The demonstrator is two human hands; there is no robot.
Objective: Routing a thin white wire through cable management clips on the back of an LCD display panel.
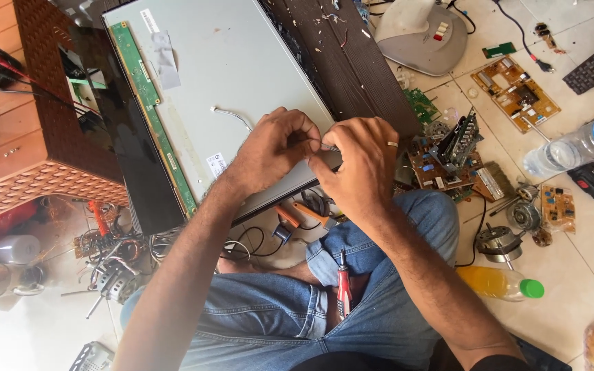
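Two bare hands meet at centre frame over the lower edge of a flat display panel, which lies back-up and slants from upper left toward the centre. Left hand: fingers curled, tips pinched together at that edge. Right hand: ring on one finger, fingers bent, thumb and forefinger closed on a thin metal piece that sits between the two hands; its exact kind cannot be told. Green circuit strip runs along the panel's left side; a thin white wire lies on its grey back. Red-handled screwdriver rests on the jeans, lower centre. Right of frame, on the tiled floor: loose circuit boards, small motors, a clear water bottle, an orange bottle with green cap.
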